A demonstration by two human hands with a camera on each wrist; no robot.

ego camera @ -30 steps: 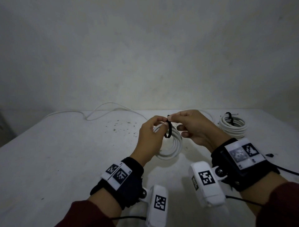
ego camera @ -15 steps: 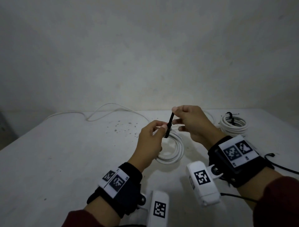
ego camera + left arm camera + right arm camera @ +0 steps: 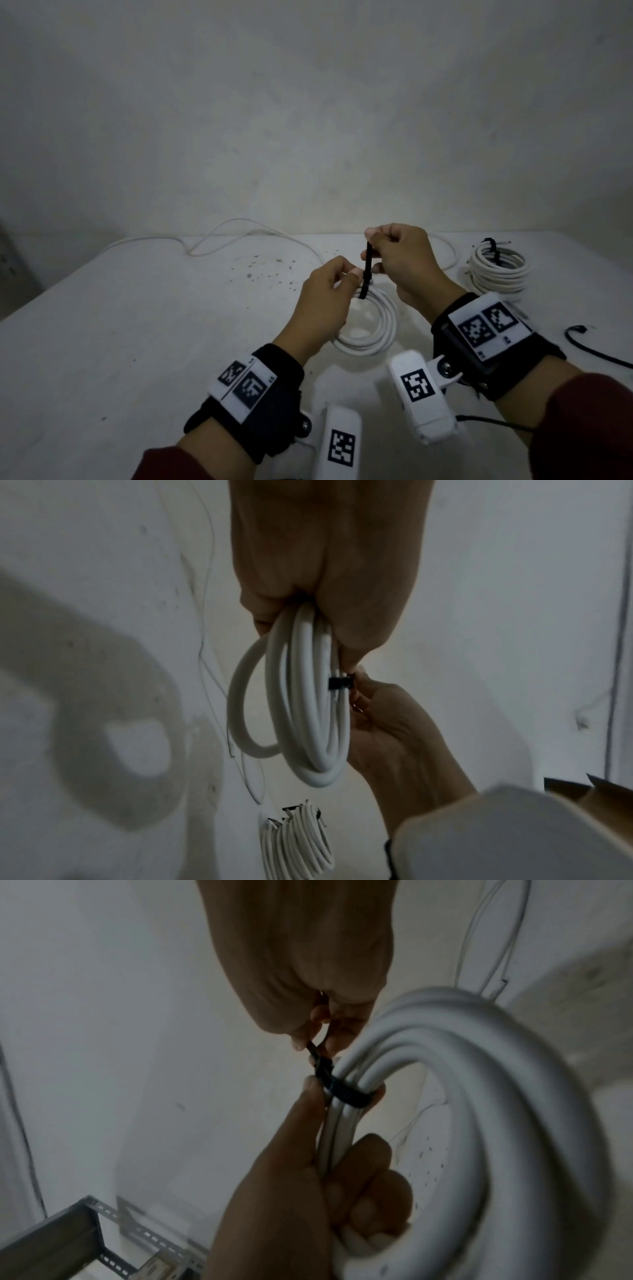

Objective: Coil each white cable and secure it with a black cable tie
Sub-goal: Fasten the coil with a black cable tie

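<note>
My left hand (image 3: 329, 291) grips a coil of white cable (image 3: 370, 325) held just above the white table (image 3: 137, 342). A black cable tie (image 3: 367, 270) is wrapped round the coil's strands, seen snug on them in the right wrist view (image 3: 346, 1093). My right hand (image 3: 394, 253) pinches the tie's free tail and holds it upward from the coil. The left wrist view shows the coil (image 3: 308, 696) hanging from my left fingers, with the tie's head (image 3: 337, 683) at its edge. The left thumb (image 3: 311, 1091) presses beside the tie.
A second coil (image 3: 496, 270), bound with a black tie, lies at the table's right rear. A loose white cable (image 3: 239, 236) trails along the far edge by the wall. A thin black wire (image 3: 589, 346) lies at the right. A grey metal rack (image 3: 85, 1240) stands to the left.
The tie was a loose loop held by both hands. My right hand has drawn its tail up and away, and the loop has closed tight round the coil.
</note>
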